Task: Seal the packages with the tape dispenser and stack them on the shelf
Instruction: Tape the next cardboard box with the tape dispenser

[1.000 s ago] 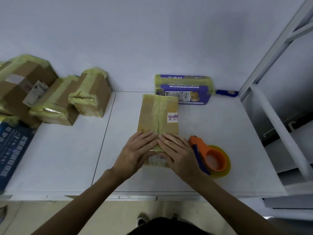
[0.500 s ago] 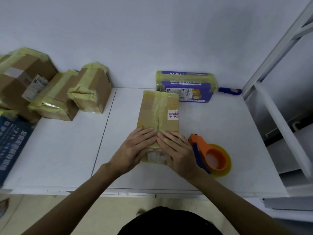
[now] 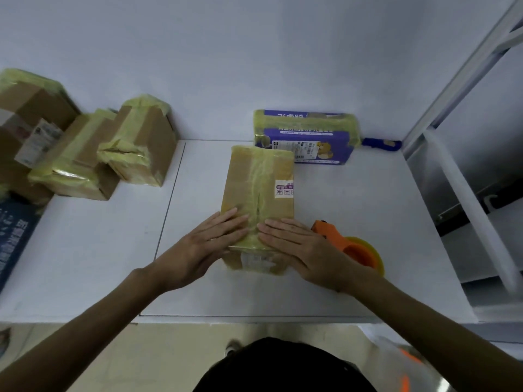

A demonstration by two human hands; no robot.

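A flat brown cardboard package (image 3: 259, 182) with a yellowish tape strip down its middle lies on the white table (image 3: 353, 199). My left hand (image 3: 206, 247) and my right hand (image 3: 305, 250) press flat on its near end, fingers straight, one on each side of the tape. The orange tape dispenser (image 3: 353, 247) with its yellow roll lies on the table just right of my right hand, partly hidden by it. The white metal shelf (image 3: 467, 193) stands to the right.
A purple taped package (image 3: 305, 137) lies against the wall behind the brown one, a blue handle (image 3: 380, 143) beside it. Several taped cardboard boxes (image 3: 85, 154) crowd the left side. A blue printed box (image 3: 14, 239) sits at the far left edge.
Both hands have slid slightly apart and nearer on the package's near end, smoothing the tape. The camera has shifted a little; the package and dispenser stay put.
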